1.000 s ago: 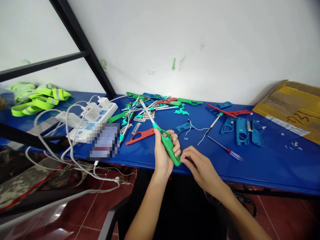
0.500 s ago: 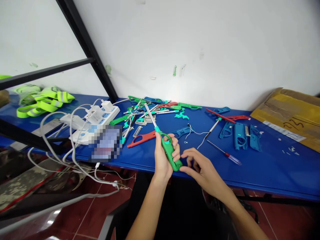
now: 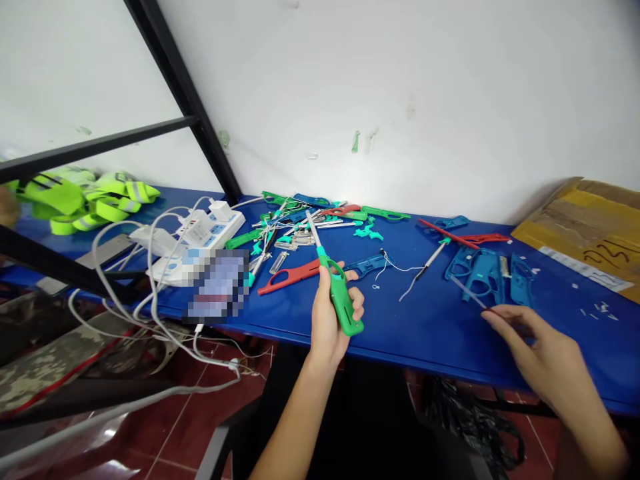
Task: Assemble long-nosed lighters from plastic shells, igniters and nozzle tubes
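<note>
- I have the left hand wrapped around the green lighter, thumb along one side and fingers curled round the other.
- The lighter is over the near edge of the worktop, its metal tube pointing away from me and slightly left, its rounded butt end towards me.
- My right hand is well apart from it, further right, with thumb and forefinger pinched on the screwdriver.
- The screwdriver's thin shaft runs away from me and left, its tip by the blue casing pieces; motion blurs it, so I cannot tell whether it touches them.
- Just behind those pieces I see a red strip crossing a loose tube with wires trailing from its end.
- Left of the lighter, a red casing half lies flat; a single blue casing half lies to the right of the lighter's tube.
- A jumble of lighter parts spreads towards the wall, green, teal and metal.
- On my far left are a white power strip with chargers plugged in and a yellow-green vest.
- A taped cardboard box stands at the far right.
</note>
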`<action>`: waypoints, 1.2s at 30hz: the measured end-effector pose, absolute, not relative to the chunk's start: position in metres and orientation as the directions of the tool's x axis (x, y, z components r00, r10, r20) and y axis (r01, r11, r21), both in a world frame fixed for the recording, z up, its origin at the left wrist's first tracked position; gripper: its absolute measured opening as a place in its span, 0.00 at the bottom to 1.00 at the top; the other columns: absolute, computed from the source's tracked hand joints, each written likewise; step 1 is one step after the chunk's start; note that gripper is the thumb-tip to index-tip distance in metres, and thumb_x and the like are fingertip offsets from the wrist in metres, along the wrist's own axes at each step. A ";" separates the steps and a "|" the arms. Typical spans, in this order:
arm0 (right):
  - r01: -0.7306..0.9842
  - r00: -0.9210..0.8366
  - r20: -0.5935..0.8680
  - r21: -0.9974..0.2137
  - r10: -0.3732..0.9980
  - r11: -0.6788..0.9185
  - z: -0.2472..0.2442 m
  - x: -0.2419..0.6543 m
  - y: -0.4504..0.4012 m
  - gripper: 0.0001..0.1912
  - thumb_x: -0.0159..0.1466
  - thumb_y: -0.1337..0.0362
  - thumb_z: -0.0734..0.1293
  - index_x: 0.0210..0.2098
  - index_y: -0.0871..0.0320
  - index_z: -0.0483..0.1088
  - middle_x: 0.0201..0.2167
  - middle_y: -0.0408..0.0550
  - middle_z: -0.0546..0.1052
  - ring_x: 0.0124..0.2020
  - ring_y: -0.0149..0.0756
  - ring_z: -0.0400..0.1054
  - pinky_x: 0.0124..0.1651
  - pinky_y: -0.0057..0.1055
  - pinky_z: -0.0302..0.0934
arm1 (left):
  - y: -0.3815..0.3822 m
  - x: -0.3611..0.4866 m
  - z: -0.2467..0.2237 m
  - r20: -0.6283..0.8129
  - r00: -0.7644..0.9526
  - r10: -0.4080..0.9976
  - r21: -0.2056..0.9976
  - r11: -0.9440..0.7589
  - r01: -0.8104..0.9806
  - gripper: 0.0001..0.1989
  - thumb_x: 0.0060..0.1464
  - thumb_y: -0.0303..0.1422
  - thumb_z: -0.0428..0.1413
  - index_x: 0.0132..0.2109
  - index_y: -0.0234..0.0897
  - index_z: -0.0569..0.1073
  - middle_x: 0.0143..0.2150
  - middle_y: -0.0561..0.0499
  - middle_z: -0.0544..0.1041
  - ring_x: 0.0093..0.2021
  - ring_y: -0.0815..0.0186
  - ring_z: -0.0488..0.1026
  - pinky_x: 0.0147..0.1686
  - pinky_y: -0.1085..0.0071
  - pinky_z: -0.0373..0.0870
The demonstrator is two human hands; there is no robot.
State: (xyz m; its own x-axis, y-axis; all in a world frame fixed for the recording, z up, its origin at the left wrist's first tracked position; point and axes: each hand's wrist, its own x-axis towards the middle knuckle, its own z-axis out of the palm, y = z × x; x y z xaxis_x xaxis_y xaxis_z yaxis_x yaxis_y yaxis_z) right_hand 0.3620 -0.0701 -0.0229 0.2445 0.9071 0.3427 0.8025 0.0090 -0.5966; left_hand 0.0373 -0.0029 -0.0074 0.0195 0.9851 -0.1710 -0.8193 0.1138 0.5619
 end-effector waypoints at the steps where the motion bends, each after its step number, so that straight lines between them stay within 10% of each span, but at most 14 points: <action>1: 0.749 0.332 0.365 -0.662 0.870 -0.008 -0.018 0.350 -0.071 0.28 0.66 0.33 0.71 0.42 0.52 0.81 0.33 0.52 0.83 0.28 0.42 0.74 0.32 0.40 0.65 | -0.004 0.037 -0.007 -0.167 0.016 0.986 0.587 0.112 -0.802 0.23 0.70 0.54 0.58 0.58 0.41 0.73 0.41 0.52 0.78 0.18 0.77 0.64 0.14 0.80 0.56; 4: 0.569 0.441 0.455 -0.808 0.774 0.151 -0.013 0.301 -0.074 0.18 0.65 0.46 0.78 0.43 0.52 0.81 0.31 0.46 0.80 0.26 0.35 0.69 0.30 0.34 0.63 | -0.005 0.037 -0.008 -0.132 0.028 0.991 0.627 0.106 -0.772 0.27 0.70 0.58 0.56 0.63 0.45 0.71 0.38 0.55 0.77 0.14 0.79 0.59 0.13 0.80 0.52; 9: 0.282 0.113 0.542 -0.821 0.832 0.497 -0.029 0.240 -0.073 0.02 0.71 0.61 0.73 0.42 0.51 0.78 0.31 0.44 0.79 0.28 0.34 0.72 0.29 0.32 0.64 | -0.006 0.039 -0.007 -0.094 0.035 0.995 0.621 0.086 -0.779 0.27 0.69 0.56 0.60 0.63 0.44 0.72 0.30 0.59 0.69 0.16 0.77 0.58 0.14 0.82 0.53; 36: 0.390 -0.037 0.546 -0.763 0.837 0.515 -0.024 0.230 -0.072 0.04 0.70 0.68 0.72 0.41 0.52 0.76 0.26 0.38 0.78 0.23 0.29 0.72 0.28 0.26 0.65 | -0.005 0.044 -0.008 -0.064 0.046 0.997 0.736 0.078 -0.673 0.31 0.68 0.59 0.58 0.64 0.43 0.70 0.28 0.62 0.65 0.14 0.74 0.65 0.12 0.79 0.58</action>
State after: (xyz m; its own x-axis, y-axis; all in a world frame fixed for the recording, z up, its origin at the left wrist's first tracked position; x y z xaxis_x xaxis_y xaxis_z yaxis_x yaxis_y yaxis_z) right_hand 0.2304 -0.0724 -0.0240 -0.0366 0.8368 0.5462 0.3899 0.5152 -0.7632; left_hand 0.0436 -0.0054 -0.0082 0.0465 0.9969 -0.0638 -0.6727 0.0785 0.7357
